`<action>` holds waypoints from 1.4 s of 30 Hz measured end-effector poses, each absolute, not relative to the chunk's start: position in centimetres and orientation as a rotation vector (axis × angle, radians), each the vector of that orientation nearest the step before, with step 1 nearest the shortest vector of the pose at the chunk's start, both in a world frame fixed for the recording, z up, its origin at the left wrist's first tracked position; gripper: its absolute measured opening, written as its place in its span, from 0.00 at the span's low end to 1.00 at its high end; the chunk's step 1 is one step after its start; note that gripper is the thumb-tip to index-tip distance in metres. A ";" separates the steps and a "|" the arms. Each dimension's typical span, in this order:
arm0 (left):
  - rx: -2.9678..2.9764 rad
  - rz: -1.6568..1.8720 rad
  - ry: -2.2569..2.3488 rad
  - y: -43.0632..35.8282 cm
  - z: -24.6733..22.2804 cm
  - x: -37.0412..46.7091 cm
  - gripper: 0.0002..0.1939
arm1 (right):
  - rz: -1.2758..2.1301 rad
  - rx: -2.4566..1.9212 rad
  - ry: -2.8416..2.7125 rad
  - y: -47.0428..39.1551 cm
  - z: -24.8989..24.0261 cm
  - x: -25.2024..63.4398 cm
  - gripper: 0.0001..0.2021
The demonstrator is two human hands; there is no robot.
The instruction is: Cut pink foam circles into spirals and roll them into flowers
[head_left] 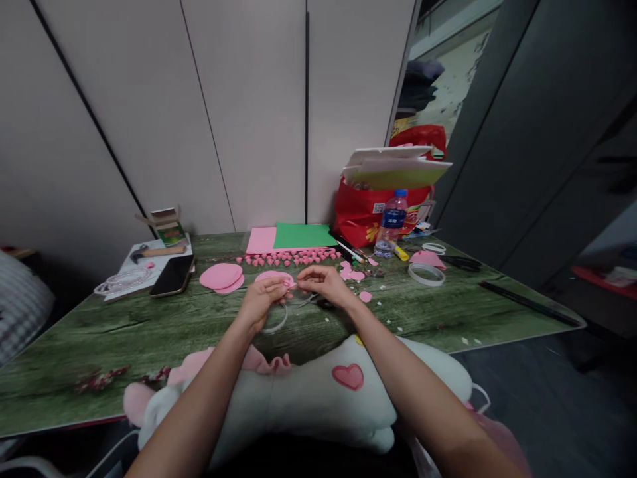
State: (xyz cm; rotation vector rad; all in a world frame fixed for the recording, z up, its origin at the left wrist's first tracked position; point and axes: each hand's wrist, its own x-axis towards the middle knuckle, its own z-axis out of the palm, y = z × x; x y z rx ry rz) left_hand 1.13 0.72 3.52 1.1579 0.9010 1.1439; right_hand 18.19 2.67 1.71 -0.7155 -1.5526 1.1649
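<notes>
My left hand [265,299] is closed in a pinch on a small pink piece [287,283], its shape too small to make out. Facing it, my right hand [327,284] has thumb and fingertips pressed together at the piece's right edge. What exactly lies in the right fingertips is hidden. A roll of tape [279,324] stands just below my left hand. Scissors [311,299], partly covered, lie beneath my right hand. Behind the left fingers is a pink paper disc [269,275], and more pink discs [219,275] are stacked to the left.
Small pink rolled pieces [293,257] line the table's back before green paper [303,236]. A phone [172,275], hammer [156,251] and cord [122,282] lie left. Rightward are a bottle [389,229], red bag [353,212] and tape roll [426,274]. A plush toy [308,398] fills my lap.
</notes>
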 end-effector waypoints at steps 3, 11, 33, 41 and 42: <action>1.177 1.117 0.901 0.6 3.6 1.2 0.18 | 1.176 -0.709 -1.574 2.8 1.6 18.2 0.12; 1.220 1.075 0.920 0.5 3.6 1.3 0.17 | 1.232 -0.710 -1.552 2.6 1.7 18.0 0.12; 1.367 0.997 0.985 0.1 3.5 1.6 0.16 | 1.175 -0.721 -1.669 2.5 1.5 18.0 0.14; 1.269 1.051 0.936 0.3 3.6 1.5 0.16 | 1.020 -0.642 -1.801 2.2 2.0 18.1 0.14; 1.258 1.049 0.934 0.3 3.7 1.5 0.16 | 0.999 -0.648 -1.821 2.1 2.0 18.1 0.14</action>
